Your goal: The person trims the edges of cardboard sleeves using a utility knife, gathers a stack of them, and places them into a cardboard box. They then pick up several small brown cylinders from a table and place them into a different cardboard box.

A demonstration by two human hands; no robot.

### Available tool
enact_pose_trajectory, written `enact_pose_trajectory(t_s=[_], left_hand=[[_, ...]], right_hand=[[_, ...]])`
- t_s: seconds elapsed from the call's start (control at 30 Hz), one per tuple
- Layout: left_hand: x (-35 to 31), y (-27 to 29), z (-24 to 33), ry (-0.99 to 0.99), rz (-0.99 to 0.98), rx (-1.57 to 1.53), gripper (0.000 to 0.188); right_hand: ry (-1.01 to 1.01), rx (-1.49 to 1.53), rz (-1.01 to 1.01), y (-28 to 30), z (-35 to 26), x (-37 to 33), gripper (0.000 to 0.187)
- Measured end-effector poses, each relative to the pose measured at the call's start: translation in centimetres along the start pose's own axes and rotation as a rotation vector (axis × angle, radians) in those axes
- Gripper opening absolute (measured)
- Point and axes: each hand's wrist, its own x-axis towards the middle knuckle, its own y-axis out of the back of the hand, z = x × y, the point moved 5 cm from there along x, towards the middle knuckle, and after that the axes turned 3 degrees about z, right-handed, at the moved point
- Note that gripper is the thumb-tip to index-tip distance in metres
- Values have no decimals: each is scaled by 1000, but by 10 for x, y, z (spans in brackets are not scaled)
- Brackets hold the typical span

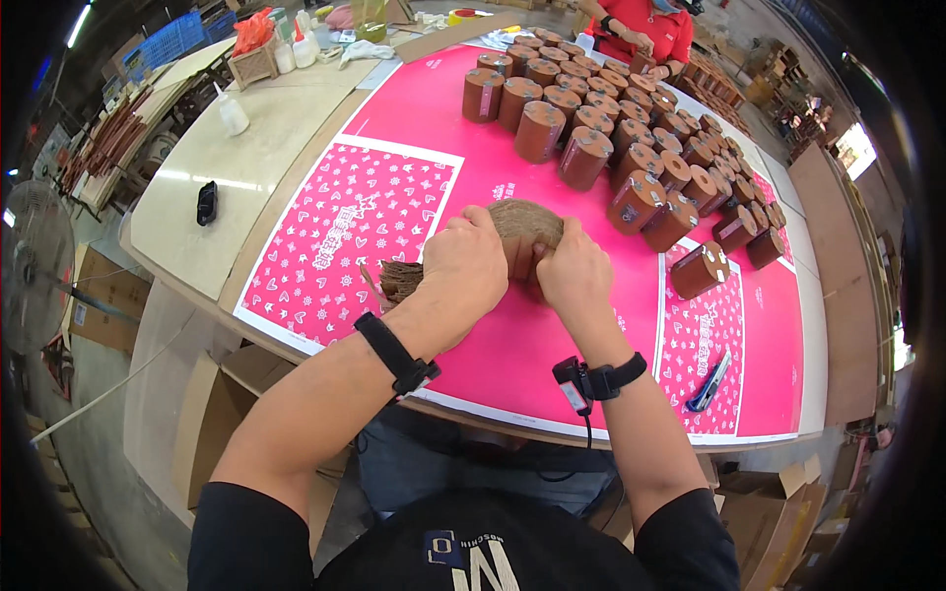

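A brown cylinder [527, 225] with a round, wood-grained top is between my two hands, tilted over the pink sheet. My left hand [465, 258] grips its left side, fingers curled over the rim. On its right side my right hand [576, 264] presses with bent fingers and thumb. Both hands cover part of its wall. Beside my left wrist lies a bundle of thin dark-brown strips [400, 281], partly hidden by the forearm. Nearest to my right hand stand several like brown cylinders [638, 202], and one [700, 270] sits apart from them.
Pink printed sheets [384, 197] cover the table. A blue utility knife [709, 382] lies at the right front. On the left are a black object [207, 203] and a white squeeze bottle [232, 110]. Across the table, a person in red [655, 34] handles a cylinder. A fan [39, 266] stands left.
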Motion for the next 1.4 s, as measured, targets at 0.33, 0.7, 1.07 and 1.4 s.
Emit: enact_pose_trajectory(t_s=[0.33, 0.7, 1.07, 1.4], left_hand=[[-45, 9, 3, -543, -97, -58, 67], [-38, 23, -51, -277, -218, -9, 47], [-27, 6, -43, -24, 40, -115, 65], [-72, 49, -107, -215, -268, 27, 128]], right_hand=[[870, -244, -228, 36, -23, 0, 95], [454, -280, -496, 28, -35, -8, 80], [282, -186, -408, 19, -48, -19, 82], [502, -130, -528, 29, -17, -40, 86]])
